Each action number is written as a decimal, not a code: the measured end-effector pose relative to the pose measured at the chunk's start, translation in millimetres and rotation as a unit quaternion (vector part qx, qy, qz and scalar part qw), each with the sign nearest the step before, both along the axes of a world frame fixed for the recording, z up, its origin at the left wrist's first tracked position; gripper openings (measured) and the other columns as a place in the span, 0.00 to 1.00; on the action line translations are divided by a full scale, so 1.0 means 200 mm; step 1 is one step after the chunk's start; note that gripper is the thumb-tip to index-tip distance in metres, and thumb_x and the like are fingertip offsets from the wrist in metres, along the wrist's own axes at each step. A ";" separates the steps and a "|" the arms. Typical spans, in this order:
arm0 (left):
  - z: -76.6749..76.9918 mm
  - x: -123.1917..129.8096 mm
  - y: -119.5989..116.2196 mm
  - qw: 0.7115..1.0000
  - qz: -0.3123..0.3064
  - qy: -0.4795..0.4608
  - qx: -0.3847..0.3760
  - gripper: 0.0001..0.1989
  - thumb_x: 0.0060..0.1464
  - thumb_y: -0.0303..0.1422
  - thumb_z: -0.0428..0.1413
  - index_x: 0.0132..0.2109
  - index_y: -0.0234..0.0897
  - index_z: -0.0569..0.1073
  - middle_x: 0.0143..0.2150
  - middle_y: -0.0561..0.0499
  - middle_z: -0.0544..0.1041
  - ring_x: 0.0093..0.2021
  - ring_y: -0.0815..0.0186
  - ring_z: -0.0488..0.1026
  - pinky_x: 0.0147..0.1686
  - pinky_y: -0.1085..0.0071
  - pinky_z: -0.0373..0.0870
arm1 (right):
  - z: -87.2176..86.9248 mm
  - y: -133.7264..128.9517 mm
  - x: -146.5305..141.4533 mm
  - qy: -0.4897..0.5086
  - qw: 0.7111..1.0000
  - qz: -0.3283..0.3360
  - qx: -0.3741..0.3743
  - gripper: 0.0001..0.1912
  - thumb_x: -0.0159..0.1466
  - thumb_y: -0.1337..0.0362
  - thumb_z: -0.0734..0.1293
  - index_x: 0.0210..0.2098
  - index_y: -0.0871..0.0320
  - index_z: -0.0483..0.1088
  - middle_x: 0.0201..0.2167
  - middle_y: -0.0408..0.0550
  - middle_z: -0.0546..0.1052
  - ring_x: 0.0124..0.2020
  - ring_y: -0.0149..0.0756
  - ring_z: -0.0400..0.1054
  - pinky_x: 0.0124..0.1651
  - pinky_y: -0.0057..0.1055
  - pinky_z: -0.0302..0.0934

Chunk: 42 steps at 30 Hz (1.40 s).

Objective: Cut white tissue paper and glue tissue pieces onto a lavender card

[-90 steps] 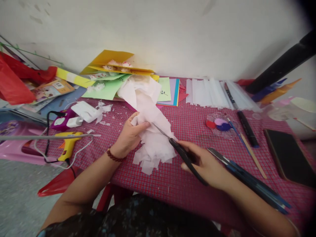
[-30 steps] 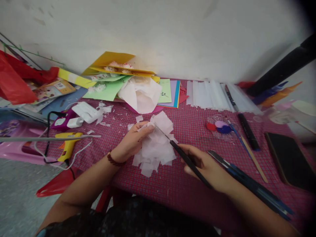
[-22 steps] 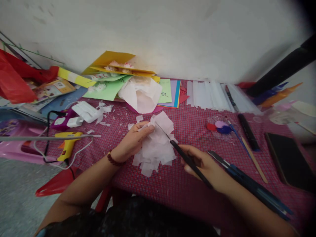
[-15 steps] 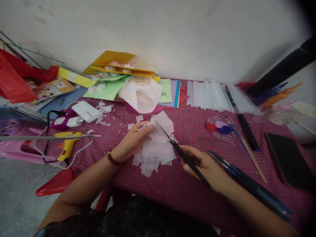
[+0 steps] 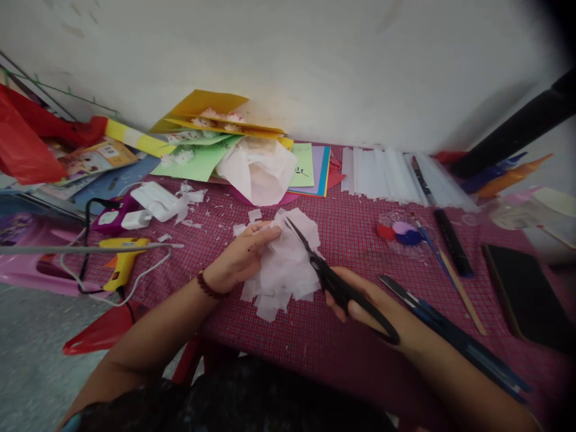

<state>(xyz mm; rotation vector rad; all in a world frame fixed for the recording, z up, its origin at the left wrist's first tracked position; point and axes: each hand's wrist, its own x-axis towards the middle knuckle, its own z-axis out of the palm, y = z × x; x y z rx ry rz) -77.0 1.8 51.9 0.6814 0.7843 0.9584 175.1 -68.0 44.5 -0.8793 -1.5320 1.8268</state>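
Between the thumb and fingers of my left hand (image 5: pixel 252 247) is a piece of thin white tissue paper (image 5: pixel 302 228), pinched by its left side. My right hand (image 5: pixel 355 300) is closed around the handles of black scissors (image 5: pixel 333 279). Their blades point up and left, slightly parted, and lie at the paper close to my left thumb. Beneath both hands spreads a loose pile of cut tissue-paper pieces (image 5: pixel 290 282) on the checked red tablecloth (image 5: pixel 351 228). Part of the held paper blends into the pile, so its lower edge is hard to make out.
Coloured sheets (image 5: pixel 198 165) and a crumpled white paper (image 5: pixel 258 171) lie against the wall. To the left are a yellow glue gun (image 5: pixel 123 264) with its cord and a white charger (image 5: pixel 157 201). A blue utility knife (image 5: pixel 459 336), a paintbrush (image 5: pixel 463 294) and a phone (image 5: pixel 526 294) lie right.
The scissor blades have parted, and the handles have spread and turned in my right hand. The held paper's outline has shifted; its top corner is lower and rounder. My left hand stays nearly in place.
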 end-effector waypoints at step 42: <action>-0.02 0.03 -0.05 0.992 -0.117 -0.039 -0.017 0.17 0.45 0.36 0.71 0.41 0.32 0.79 0.35 0.48 0.83 0.32 0.67 0.79 0.35 0.74 0.76 | 0.00 0.01 -0.04 -0.007 0.998 -0.063 -0.016 0.28 0.59 0.40 0.71 0.45 0.56 0.68 0.27 0.39 0.67 0.20 0.25 0.55 0.22 0.26 0.53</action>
